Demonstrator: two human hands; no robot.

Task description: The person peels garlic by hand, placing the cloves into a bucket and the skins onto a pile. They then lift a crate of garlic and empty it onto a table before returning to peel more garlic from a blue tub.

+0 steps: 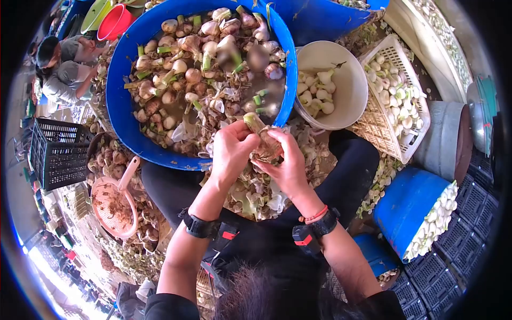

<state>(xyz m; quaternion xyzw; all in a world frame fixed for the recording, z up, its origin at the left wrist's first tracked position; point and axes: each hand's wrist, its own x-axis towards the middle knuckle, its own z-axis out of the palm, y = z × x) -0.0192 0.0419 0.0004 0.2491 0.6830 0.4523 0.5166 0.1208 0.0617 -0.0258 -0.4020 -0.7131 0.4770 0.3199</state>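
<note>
Over the lap, both hands gripped one garlic bulb point(265, 143): the left hand point(230, 149) wrapped its stalk end, the right hand point(288, 165) pinched the skin. Its stalk pointed away toward the blue tub point(120, 106) of soaking bulbs beyond.

A single camera rides on the person's head and looks steeply down and forward over the lap. Its fisheye lens bends the scene into a circle with dark corners. The person's own hair shows at six o'clock, right under the lens, and both forearms run up from there to the centre, close to the camera. The blue tub point(120, 106) fills eleven to one o'clock. A black crate point(56, 152) sits at nine o'clock, farther off. No second view exists to share anything.
</note>
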